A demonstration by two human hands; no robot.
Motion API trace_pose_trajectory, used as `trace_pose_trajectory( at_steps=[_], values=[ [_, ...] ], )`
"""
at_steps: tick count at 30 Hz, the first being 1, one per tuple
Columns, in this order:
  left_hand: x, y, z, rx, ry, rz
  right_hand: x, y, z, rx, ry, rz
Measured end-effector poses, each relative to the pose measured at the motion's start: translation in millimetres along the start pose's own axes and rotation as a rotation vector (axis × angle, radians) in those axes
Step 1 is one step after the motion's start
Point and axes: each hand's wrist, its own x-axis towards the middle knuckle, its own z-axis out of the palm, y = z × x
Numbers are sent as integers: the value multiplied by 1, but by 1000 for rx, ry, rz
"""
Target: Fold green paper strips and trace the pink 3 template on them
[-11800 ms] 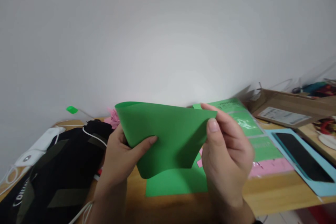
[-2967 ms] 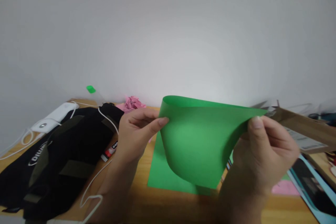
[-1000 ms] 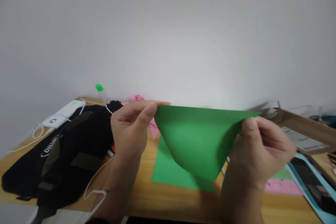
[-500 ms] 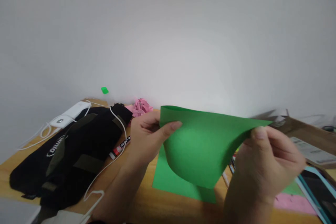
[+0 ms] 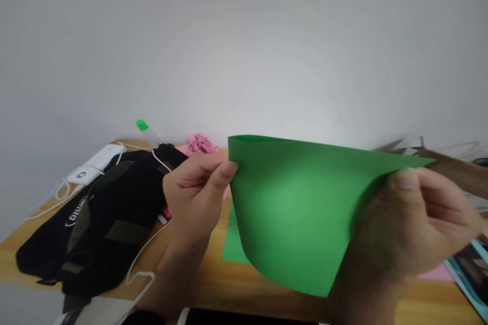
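A bent sheet of green paper (image 5: 297,218) is held up over the table, curving downward in the middle. My left hand (image 5: 196,195) pinches its left edge between thumb and fingers, where the sheet doubles over. At the right end, my right hand (image 5: 423,218) grips the paper with the thumb in front; the fingers behind are hidden. Beneath it, a second green sheet (image 5: 234,244) lies flat on the wooden table (image 5: 282,299), mostly covered from view by the raised one.
Left of my hands lies a black bag (image 5: 110,223), with a white power adapter (image 5: 95,162) and white cable behind it. Crumpled pink paper (image 5: 202,143) sits by the wall. On the right are a brown cardboard box (image 5: 453,165) and a teal-edged dark object (image 5: 470,274).
The held sheet has come closer and looks larger. My hands have moved farther apart, and the left thumb has shifted to the sheet's left edge.
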Motion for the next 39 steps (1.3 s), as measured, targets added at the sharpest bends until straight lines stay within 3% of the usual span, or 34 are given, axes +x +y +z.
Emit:
trace_pose_trajectory(
  at_steps=[6, 18, 26, 35, 39],
  values=[
    [2, 5, 5, -91, 48, -10, -6, 1, -6, -42, -139, 42],
    [3, 5, 5, -81, 206, 23, -12, -3, 2, -48, -167, 51],
    [11, 10, 7, -249, 85, -96, -15, -2, 0, -111, -227, 74],
    [11, 8, 6, -248, 39, -83, -18, 3, -1, -92, -170, 36],
    [11, 1, 4, -247, -97, -123, -10, 5, 2, -38, -115, 52]
  ],
)
